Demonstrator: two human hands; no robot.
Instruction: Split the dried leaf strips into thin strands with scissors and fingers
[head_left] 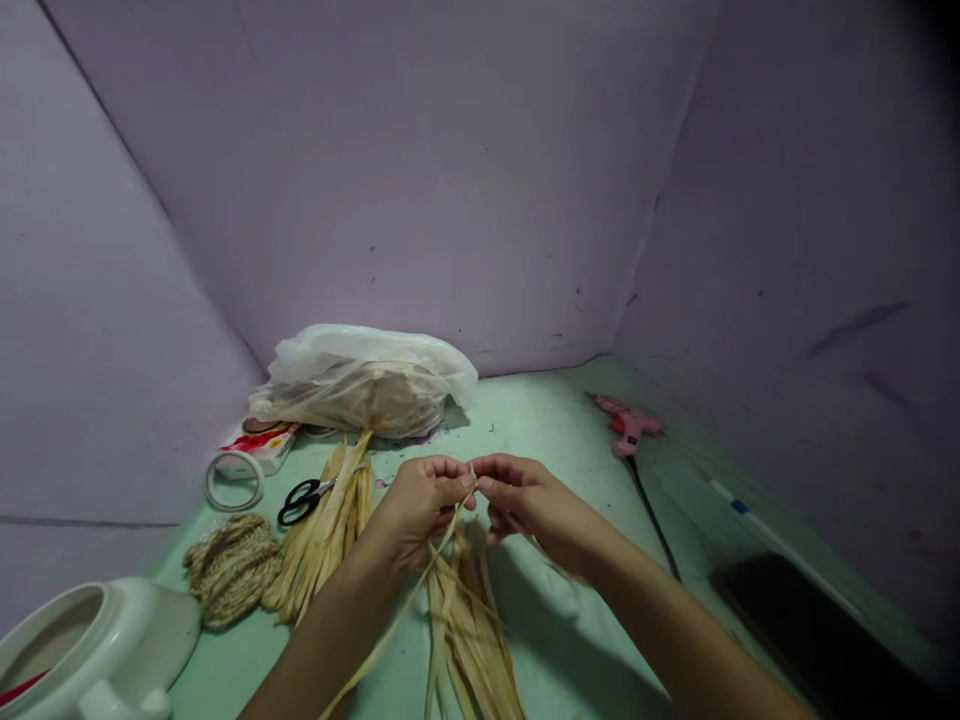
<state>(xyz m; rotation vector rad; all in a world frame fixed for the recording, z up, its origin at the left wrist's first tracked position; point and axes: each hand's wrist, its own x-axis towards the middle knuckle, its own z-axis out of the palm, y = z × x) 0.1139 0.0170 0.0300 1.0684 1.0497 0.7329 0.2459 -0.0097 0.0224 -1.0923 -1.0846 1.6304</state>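
My left hand (pixel 431 500) and my right hand (pixel 525 500) meet at the middle of the table, fingertips almost touching. Both are closed in a pinch on thin, pale dried-fibre strips (pixel 409 607), whose tips show between the fingers. One strip trails from the left fingers toward the bottom edge, and another hangs below my right hand. Under the hands lies a loose bundle of flat tan strips (pixel 472 640), partly hidden by them. Left of my left forearm, a second bundle of such strips (pixel 330 530) rests on the table.
Black-handled scissors (pixel 301 502), a tape roll (pixel 235 480), a coiled braid (pixel 234 570) and a white ceramic pot (pixel 142 630) stand at left. A plastic bag (pixel 367 375) lies by the wall. At right are a pink glue gun (pixel 630 420) with its cord and a dark flat object (pixel 810 630).
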